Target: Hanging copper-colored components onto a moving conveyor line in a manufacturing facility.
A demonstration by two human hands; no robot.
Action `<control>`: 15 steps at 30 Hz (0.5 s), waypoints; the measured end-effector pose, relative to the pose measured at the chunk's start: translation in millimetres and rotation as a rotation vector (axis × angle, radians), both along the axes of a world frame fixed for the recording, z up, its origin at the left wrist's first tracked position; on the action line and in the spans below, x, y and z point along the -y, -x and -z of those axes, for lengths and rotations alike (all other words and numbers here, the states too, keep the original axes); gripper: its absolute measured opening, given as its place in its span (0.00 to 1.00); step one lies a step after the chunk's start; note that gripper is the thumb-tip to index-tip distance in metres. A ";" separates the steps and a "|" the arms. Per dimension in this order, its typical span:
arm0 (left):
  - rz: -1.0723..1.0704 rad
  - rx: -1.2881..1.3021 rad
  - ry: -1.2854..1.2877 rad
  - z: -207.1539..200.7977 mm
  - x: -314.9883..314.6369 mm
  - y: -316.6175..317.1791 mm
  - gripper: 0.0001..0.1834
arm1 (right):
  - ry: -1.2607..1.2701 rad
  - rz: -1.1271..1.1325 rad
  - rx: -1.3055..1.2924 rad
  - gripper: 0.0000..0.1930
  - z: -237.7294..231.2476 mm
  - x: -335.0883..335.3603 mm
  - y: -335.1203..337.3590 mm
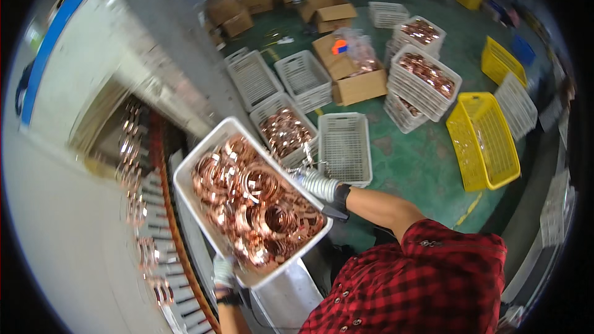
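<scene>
In front of me a white plastic crate (250, 281), heaped with shiny copper-coloured rings (260, 185), is held at a slant between my two gloved hands. My left hand (224, 271) grips its near left side, with the fingers partly hidden by the wall. On the opposite long side, my right hand (317, 184) has hold of the crate, its fingertips blurred and partly hidden. A metal surface (288, 297) lies under the crate's near end. Left of the crate runs a conveyor (179, 241) carrying more copper-coloured rings (148, 253).
A pale machine housing (142, 55) with an opening stands at left. Beyond my right hand are another ring-filled crate (284, 130) and a white crate (344, 145) on the green floor (396, 167). Stacked crates (427, 77), a yellow crate (486, 142) and a cardboard box (362, 86) stand farther off.
</scene>
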State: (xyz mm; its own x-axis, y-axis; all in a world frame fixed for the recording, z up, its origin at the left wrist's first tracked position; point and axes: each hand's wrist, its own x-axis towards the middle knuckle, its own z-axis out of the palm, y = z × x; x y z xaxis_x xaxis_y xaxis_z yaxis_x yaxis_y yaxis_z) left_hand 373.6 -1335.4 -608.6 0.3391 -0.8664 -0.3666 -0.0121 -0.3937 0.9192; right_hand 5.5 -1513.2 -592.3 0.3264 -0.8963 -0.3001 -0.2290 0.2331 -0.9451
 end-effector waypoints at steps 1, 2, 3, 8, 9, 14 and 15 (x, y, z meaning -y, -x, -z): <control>0.016 -0.048 -0.018 -17.5 0.5 16.9 0.12 | 0.052 0.055 0.169 0.16 19.4 1.5 1.0; 0.016 -0.087 -0.038 -26.8 1.3 18.1 0.12 | 0.145 0.034 0.033 0.17 19.1 -1.3 -4.3; 0.069 -0.002 -0.030 -20.0 6.7 10.1 0.11 | 0.148 0.087 0.112 0.17 44.0 -0.5 -11.4; 0.199 -0.053 -0.054 -1.8 42.8 -26.2 0.17 | 0.093 0.200 -0.059 0.12 37.3 -18.7 -16.0; 0.230 -0.051 -0.069 6.2 55.9 -34.1 0.14 | 0.018 0.286 -0.035 0.12 45.5 -20.5 -16.7; 0.511 -0.010 -0.133 8.1 152.1 -47.9 0.11 | 0.167 0.528 -0.030 0.12 61.7 -11.8 -26.1; 0.590 0.046 -0.132 25.0 178.9 -58.2 0.12 | 0.094 0.591 -0.017 0.11 67.6 -13.0 -21.8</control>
State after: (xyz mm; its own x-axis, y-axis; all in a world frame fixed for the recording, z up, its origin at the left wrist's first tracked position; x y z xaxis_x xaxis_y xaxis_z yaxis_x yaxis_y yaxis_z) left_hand 431.8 -1514.3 -633.7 -0.1671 -0.8610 -0.4804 -0.3016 -0.4193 0.8563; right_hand 27.3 -1500.3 -659.9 -0.2397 -0.9476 -0.2114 -0.1016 0.2410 -0.9652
